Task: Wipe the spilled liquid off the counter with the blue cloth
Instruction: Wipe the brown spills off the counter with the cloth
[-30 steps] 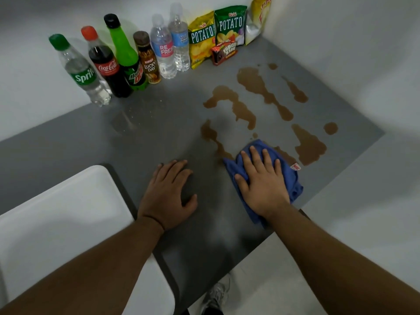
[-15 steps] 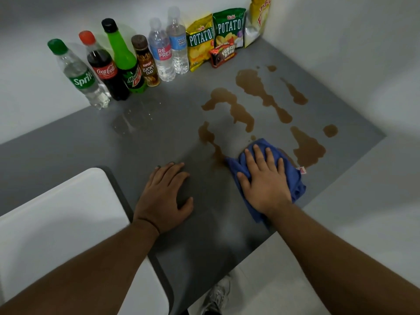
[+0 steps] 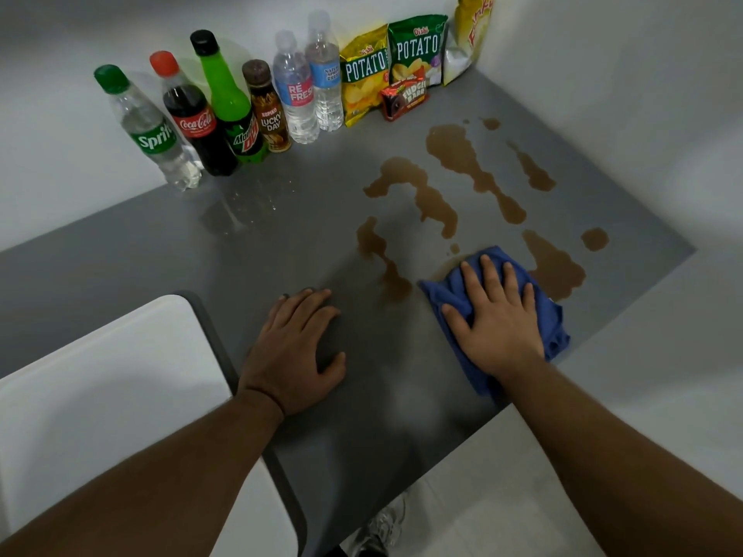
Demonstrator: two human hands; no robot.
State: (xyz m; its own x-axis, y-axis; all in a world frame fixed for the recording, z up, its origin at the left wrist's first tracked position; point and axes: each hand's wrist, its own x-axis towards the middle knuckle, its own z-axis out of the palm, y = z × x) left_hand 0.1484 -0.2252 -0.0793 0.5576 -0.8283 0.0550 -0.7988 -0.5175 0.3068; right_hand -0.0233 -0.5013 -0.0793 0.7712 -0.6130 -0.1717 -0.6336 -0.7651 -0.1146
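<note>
Grey bench [image 3: 281,243]: brown puddles [image 3: 458,154] far and right unwiped, wiping barely begun. Your right hand [image 3: 498,319] flat on blue cloth [image 3: 553,323]; left hand [image 3: 293,355] spread.

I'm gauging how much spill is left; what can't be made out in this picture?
Head view:
- what's beneath the blue cloth: hidden by the cloth and the right hand pressing it.
- counter under the left hand: covered by it.
- yellow bag: cut off by the top edge.
- taller water bottle: label too small to read.
</note>
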